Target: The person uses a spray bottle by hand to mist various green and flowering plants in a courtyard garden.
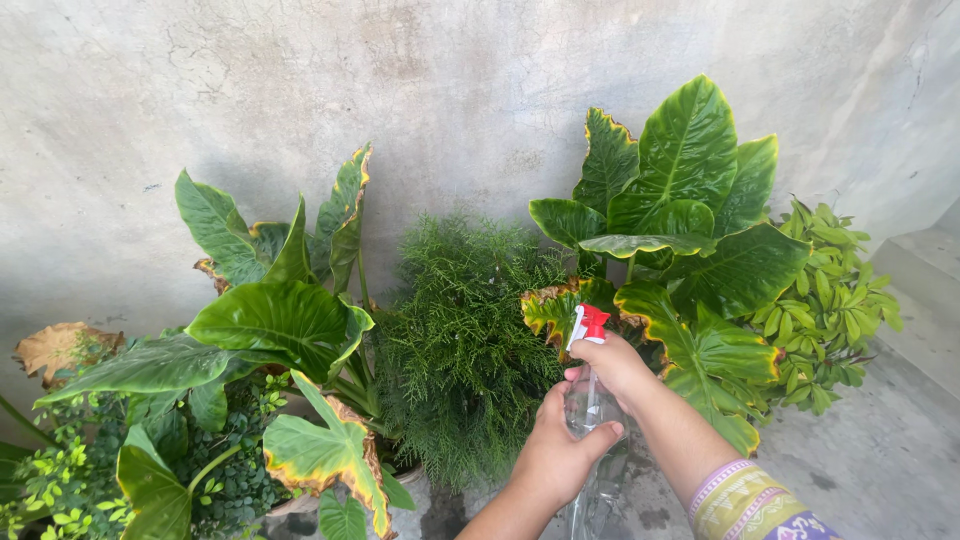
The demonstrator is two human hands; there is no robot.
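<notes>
A clear plastic spray bottle with a red-and-white trigger head [590,400] is gripped by the left hand [556,455] around its body and the right hand [615,365] at its neck, before a feathery green shrub [460,340].

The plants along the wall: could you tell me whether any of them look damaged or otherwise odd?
Yes. A withered brown leaf sits at far left, and the large-leaved plants show yellow-brown edges, notably a front leaf and one behind the spray bottle. The feathery shrub looks healthy.
</notes>
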